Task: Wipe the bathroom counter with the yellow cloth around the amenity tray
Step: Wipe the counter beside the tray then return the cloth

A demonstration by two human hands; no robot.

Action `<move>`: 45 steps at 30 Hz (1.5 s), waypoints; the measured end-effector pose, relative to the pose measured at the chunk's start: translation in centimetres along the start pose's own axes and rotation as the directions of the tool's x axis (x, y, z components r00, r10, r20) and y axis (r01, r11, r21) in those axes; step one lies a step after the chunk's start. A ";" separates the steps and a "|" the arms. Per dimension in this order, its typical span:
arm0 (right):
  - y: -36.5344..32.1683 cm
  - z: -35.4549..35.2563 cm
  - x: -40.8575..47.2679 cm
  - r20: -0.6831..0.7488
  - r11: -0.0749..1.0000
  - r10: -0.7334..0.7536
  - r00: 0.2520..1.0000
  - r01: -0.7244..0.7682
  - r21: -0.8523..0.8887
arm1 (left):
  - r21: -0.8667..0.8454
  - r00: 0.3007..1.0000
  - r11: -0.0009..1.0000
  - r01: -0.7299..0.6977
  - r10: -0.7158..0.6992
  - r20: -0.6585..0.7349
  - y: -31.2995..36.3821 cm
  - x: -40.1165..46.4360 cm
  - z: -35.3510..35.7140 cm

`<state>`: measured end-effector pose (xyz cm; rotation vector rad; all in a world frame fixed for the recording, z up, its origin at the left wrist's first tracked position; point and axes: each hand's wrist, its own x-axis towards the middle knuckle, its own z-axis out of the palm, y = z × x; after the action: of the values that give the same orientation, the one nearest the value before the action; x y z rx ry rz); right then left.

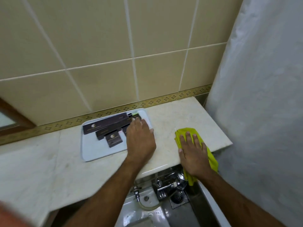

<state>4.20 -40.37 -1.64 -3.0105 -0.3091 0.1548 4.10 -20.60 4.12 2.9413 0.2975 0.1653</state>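
Observation:
A white amenity tray [91, 153] lies on the cream marble counter [173, 115] against the tiled wall. It carries several dark brown boxes [105, 124]. My left hand [141, 139] rests on the tray's right end, fingers over its edge and over one box. To the right, the yellow cloth [188, 131] is spread on the counter near its right end, and one part hangs over the front edge. My right hand [192, 153] presses flat on the cloth, fingers spread.
A white shower curtain [262, 95] hangs right beside the counter's right end. Below the front edge are chrome taps [165, 184], a floor drain [177, 196] and a white fixture [136, 210]. A wooden mirror frame [14, 117] shows at the left.

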 end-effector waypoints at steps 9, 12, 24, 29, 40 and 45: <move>-15.4 1.2 -6.5 0.159 0.958 -0.288 0.944 0.283 0.056 | 0.149 0.837 0.825 0.545 -0.547 -0.036 -20.0 -20.8 -4.5; -22.9 1.7 -8.2 0.208 0.919 -0.393 0.896 0.373 0.128 | 0.136 0.821 0.810 0.570 -0.568 -0.055 -23.3 -24.9 -4.5; -42.6 4.2 -6.9 0.312 0.812 -0.567 0.763 0.453 0.368 | 0.070 0.869 0.870 0.488 -0.492 0.051 -25.5 -27.6 -3.7; -42.8 1.4 -5.1 0.356 0.670 -0.587 0.727 0.188 0.718 | 0.049 0.879 0.878 0.477 -0.478 -0.002 -25.3 -27.7 -3.8; -38.8 0.1 -6.0 0.349 0.939 -0.241 0.906 0.126 0.320 | -0.109 0.859 0.857 0.503 -0.482 0.175 -27.0 -28.1 -4.3; -42.3 -5.1 -5.9 0.362 0.869 -0.425 0.829 0.262 0.420 | -0.674 0.649 0.420 0.608 -0.752 0.117 -27.8 -27.7 -7.7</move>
<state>-9.30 -0.91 9.06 -2.4706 -0.7772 0.7813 -29.14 1.73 3.83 1.8631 1.1822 0.3621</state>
